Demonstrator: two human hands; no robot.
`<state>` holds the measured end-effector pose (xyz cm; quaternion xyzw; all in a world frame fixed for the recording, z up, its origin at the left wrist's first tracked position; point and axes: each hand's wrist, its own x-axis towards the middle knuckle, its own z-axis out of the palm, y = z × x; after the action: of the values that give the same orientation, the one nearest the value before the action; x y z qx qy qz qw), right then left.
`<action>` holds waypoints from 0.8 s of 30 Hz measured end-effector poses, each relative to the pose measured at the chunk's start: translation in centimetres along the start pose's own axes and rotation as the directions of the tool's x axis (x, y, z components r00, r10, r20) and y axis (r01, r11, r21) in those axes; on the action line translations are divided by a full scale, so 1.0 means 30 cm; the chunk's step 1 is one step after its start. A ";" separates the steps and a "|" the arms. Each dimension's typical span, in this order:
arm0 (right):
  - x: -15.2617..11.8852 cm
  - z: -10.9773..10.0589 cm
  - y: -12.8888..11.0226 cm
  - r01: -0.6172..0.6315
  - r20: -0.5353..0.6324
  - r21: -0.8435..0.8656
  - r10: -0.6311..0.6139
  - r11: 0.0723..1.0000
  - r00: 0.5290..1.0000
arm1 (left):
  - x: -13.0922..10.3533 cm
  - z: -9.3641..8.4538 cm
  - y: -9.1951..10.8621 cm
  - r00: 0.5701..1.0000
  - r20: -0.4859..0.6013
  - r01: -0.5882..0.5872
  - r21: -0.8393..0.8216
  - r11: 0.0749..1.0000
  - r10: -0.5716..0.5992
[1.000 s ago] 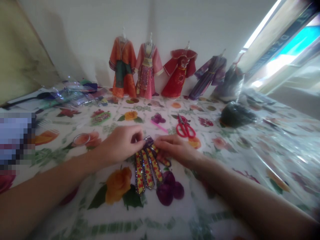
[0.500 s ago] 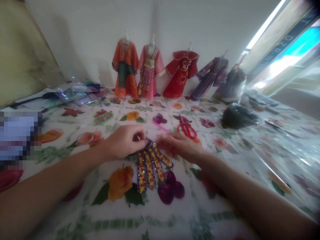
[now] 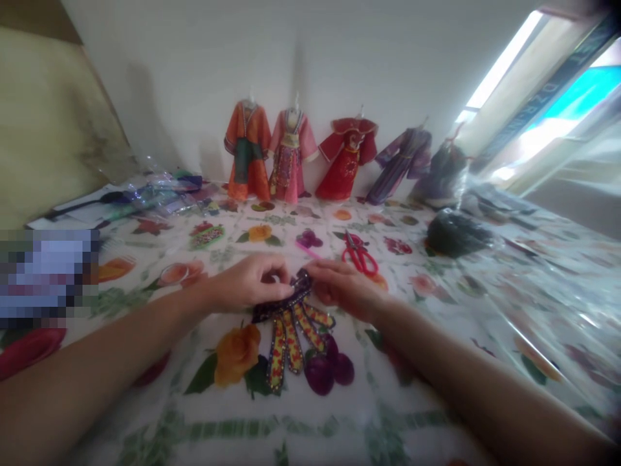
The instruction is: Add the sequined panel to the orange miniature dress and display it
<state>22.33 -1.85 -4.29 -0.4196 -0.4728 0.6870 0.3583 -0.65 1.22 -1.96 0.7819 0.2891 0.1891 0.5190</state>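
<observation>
A small beaded doll-costume piece (image 3: 294, 346) has a dark band along its top and several yellow-and-red strips fanning toward me, each with a studded dark edge. The fingers of my left hand (image 3: 245, 281) are closed on the band near its middle, thumb and fingertips pinching it. At the band's upper right end, my right hand (image 3: 352, 291) holds it between thumb and fingers, partly hiding the tips. Just beyond the right hand lie red-handled scissors (image 3: 359, 254), with a thin pink stick (image 3: 307, 250) to their left.
Dressed doll forms stand against the wall, among them an orange one (image 3: 247, 149) and a red one (image 3: 347, 158). A dark plastic-wrapped bundle (image 3: 456, 232) sits at right. Clear plastic bags (image 3: 167, 188) lie back left, near a green-edged bead dish (image 3: 207, 236). A pixelated object lies left.
The band has turned so more of its dark upper side shows, rising toward the right hand. The strips have shifted slightly, the right ones bunching closer. The whole view has tilted a little.
</observation>
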 end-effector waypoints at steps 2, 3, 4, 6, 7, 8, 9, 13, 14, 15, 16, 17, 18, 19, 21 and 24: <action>0.000 -0.005 -0.007 0.010 -0.021 0.007 -0.010 1.000 1.000 | 0.004 -0.002 -0.004 0.999 -0.023 0.024 0.000 1.000 -0.024; 0.000 -0.007 -0.010 0.015 -0.029 0.009 -0.015 1.000 0.999 | 0.006 -0.004 -0.007 0.999 -0.037 0.035 -0.002 0.999 -0.035; 0.000 -0.010 -0.013 0.023 -0.033 0.008 -0.022 1.000 0.999 | 0.008 -0.006 -0.009 0.998 -0.048 0.045 -0.008 0.999 -0.045; 0.002 -0.013 -0.015 0.050 -0.049 -0.002 -0.050 0.999 0.998 | 0.012 -0.008 -0.013 0.994 -0.068 0.080 -0.049 0.996 -0.083; 0.004 -0.015 -0.015 0.064 -0.064 -0.010 -0.064 0.998 0.996 | 0.014 -0.008 -0.014 0.990 -0.074 0.113 -0.084 0.990 -0.119; 0.006 -0.017 -0.015 0.075 -0.078 -0.018 -0.076 0.997 0.994 | 0.015 -0.008 -0.014 0.983 -0.076 0.154 -0.125 0.980 -0.165; 0.009 -0.019 -0.013 0.082 -0.092 -0.023 -0.084 0.996 0.992 | 0.016 -0.008 -0.014 0.974 -0.075 0.200 -0.166 0.966 -0.215; 0.020 -0.032 -0.003 0.096 -0.123 -0.025 -0.099 0.995 0.987 | 0.015 -0.009 -0.014 0.941 -0.053 0.316 -0.225 0.922 -0.335; 0.023 -0.037 -0.001 0.098 -0.133 -0.027 -0.101 0.995 0.986 | 0.014 -0.011 -0.016 0.938 -0.051 0.325 -0.217 0.920 -0.343; 0.026 -0.043 0.001 0.100 -0.145 -0.029 -0.103 0.995 0.984 | 0.012 -0.015 -0.019 0.938 -0.048 0.328 -0.206 0.922 -0.344; 0.029 -0.049 0.003 0.104 -0.155 -0.032 -0.108 0.994 0.982 | 0.011 -0.020 -0.023 0.940 -0.043 0.326 -0.188 0.926 -0.340; 0.032 -0.055 0.005 0.111 -0.165 -0.033 -0.115 0.993 0.980 | 0.009 -0.026 -0.027 0.941 -0.036 0.325 -0.168 0.931 -0.335; 0.035 -0.061 0.007 0.119 -0.172 -0.035 -0.124 0.992 0.977 | 0.007 -0.033 -0.032 0.942 -0.027 0.326 -0.147 0.934 -0.333; 0.038 -0.066 0.008 0.128 -0.177 -0.035 -0.133 0.991 0.975 | 0.006 -0.040 -0.036 0.940 -0.015 0.335 -0.127 0.933 -0.340; 0.042 -0.074 0.010 0.144 -0.186 -0.037 -0.148 0.989 0.971 | 0.004 -0.055 -0.043 0.928 0.023 0.372 -0.097 0.923 -0.371; 0.044 -0.077 0.011 0.151 -0.197 -0.041 -0.156 0.988 0.968 | 0.005 -0.073 -0.051 0.913 0.098 0.402 -0.067 0.913 -0.395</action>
<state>23.89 0.04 -5.40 -0.4529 -0.4743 0.6058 0.4506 -2.23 3.32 -2.50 0.6906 0.4126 0.0592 0.5911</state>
